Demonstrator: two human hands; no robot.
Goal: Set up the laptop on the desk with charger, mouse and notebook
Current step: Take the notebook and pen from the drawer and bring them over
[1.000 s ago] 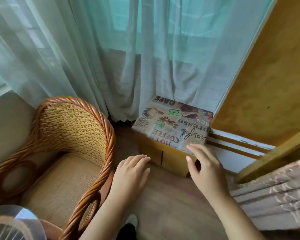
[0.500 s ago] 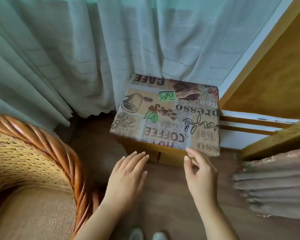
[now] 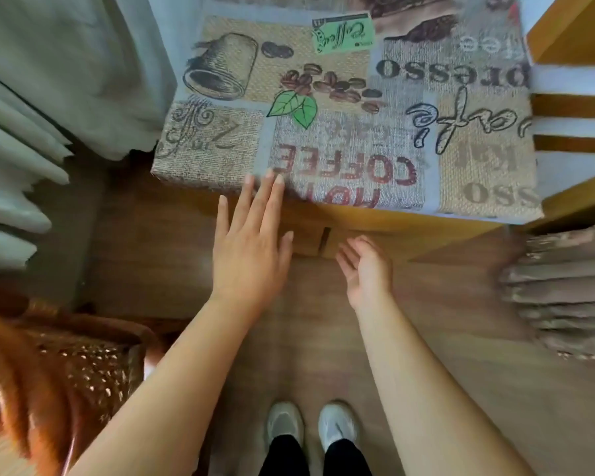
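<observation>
A small wooden cabinet [image 3: 358,225] stands in front of me, its top covered by a cloth printed with coffee words and pictures [image 3: 340,108]. My left hand [image 3: 251,249] is flat and open, fingertips at the cloth's near edge. My right hand [image 3: 366,269] is open, palm turned left, just in front of the gap between the cabinet's two doors [image 3: 324,239]. Neither hand holds anything. No laptop, charger, mouse or notebook is in view.
A wicker chair [image 3: 59,372] is at the lower left. Pale curtains [image 3: 49,97] hang at the left. A wooden bed frame [image 3: 577,204] and folded bedding [image 3: 564,290] are at the right. Wooden floor and my two shoes [image 3: 310,427] lie below.
The view has dropped and closed in on the cabinet. My left hand has reached forward to the cloth's edge; my right hand has dropped to the cabinet's front and turned its palm sideways.
</observation>
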